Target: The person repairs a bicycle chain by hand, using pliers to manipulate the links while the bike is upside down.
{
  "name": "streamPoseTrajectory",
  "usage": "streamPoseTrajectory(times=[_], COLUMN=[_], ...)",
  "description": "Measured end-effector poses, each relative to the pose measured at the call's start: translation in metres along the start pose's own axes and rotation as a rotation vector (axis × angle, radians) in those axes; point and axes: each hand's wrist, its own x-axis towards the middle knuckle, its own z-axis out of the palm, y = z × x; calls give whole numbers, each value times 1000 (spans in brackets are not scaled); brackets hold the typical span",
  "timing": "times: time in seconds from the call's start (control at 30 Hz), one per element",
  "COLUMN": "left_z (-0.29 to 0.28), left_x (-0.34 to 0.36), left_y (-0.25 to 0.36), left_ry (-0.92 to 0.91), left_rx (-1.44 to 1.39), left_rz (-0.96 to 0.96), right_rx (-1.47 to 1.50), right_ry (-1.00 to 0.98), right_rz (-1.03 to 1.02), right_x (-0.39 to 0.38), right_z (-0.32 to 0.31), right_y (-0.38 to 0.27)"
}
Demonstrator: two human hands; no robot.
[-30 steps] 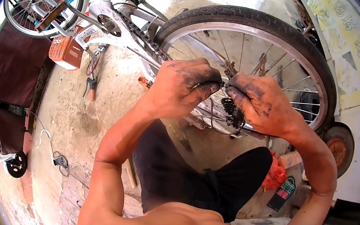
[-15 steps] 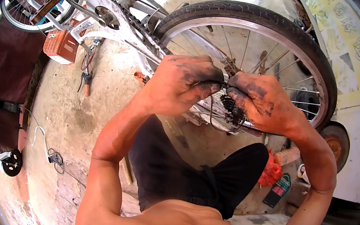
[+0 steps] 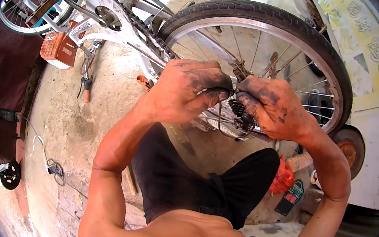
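Black grease marks both of my hands, which meet fingertip to fingertip in front of the rear wheel (image 3: 277, 16) of a white bicycle. My left hand (image 3: 193, 90) is closed in a pinch on a dark bit of the bicycle chain (image 3: 149, 38), largely covered by the fingers. My right hand (image 3: 274, 105) pinches close beside it, apparently on the same chain. Just below the fingertips are the rear sprockets (image 3: 236, 106) and the dark derailleur (image 3: 245, 121). A thin cable (image 3: 220, 122) loops down there.
The bicycle seems upturned, its orange basket (image 3: 59, 50) and handlebar grip (image 3: 87, 95) at the floor. A red plastic bag (image 3: 282, 177) and a black-and-green packet (image 3: 289, 199) lie right of my knee. A rusty round disc (image 3: 349, 150) stands farther right. A cord (image 3: 56, 171) lies at left.
The whole scene has shifted slightly left in the picture. Both hands keep their pinch at nearly the same place by the sprockets.
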Motion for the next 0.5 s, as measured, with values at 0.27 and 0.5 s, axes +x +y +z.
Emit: streamPoseTrajectory(times=[0.27,0.5], left_z=[0,-2], left_x=[-2,-3], left_y=[0,-6], left_ry=[16,-19], left_rx=[-4,23], left_rz=[-10,44], right_rx=[26,77], right_ry=[-63,-96], right_rz=[12,44], right_x=[2,7], right_z=[-2,-2], right_y=[-2,-5])
